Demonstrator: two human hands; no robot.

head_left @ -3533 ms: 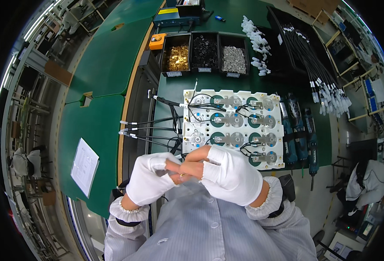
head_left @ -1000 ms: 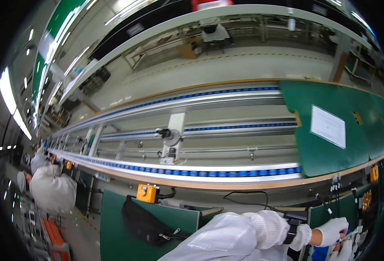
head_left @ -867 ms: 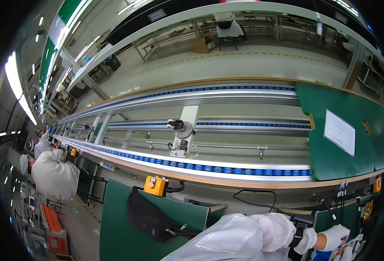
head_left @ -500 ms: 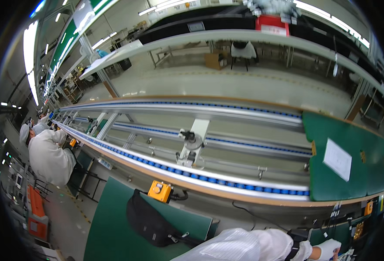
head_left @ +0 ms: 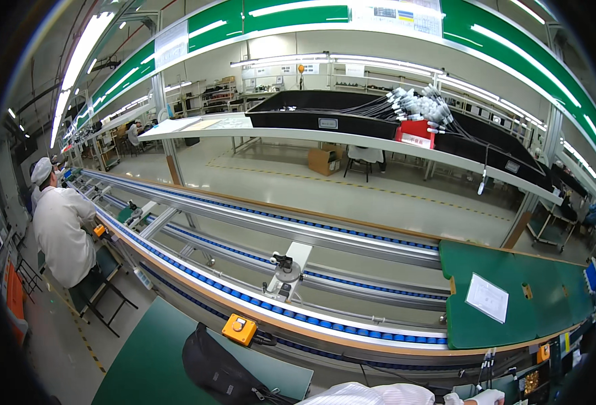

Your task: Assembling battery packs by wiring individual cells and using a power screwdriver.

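A white sleeve comes up from the lower edge and runs right to my left hand (head_left: 488, 397), which seems to wear a white glove. The frame edge cuts the hand off, so its fingers and anything in them are hidden. Close above it hang several thin dark cables with pale ends (head_left: 487, 364). To its right are gold-coloured small parts (head_left: 530, 383), too small to make out. My right hand is out of view.
A roller conveyor (head_left: 352, 329) with blue rollers runs from far left to a green board (head_left: 547, 297) bearing a white sheet (head_left: 487, 298). Nearer are an orange control box (head_left: 239, 329) and a black bag (head_left: 213, 368). Black bins (head_left: 325, 121) line a shelf; a person (head_left: 65, 229) sits left.
The view has tilted up and shifted, so the shelf with its bins and cables shows more fully. My left hand and sleeve now sit lower, mostly cut off by the lower edge.
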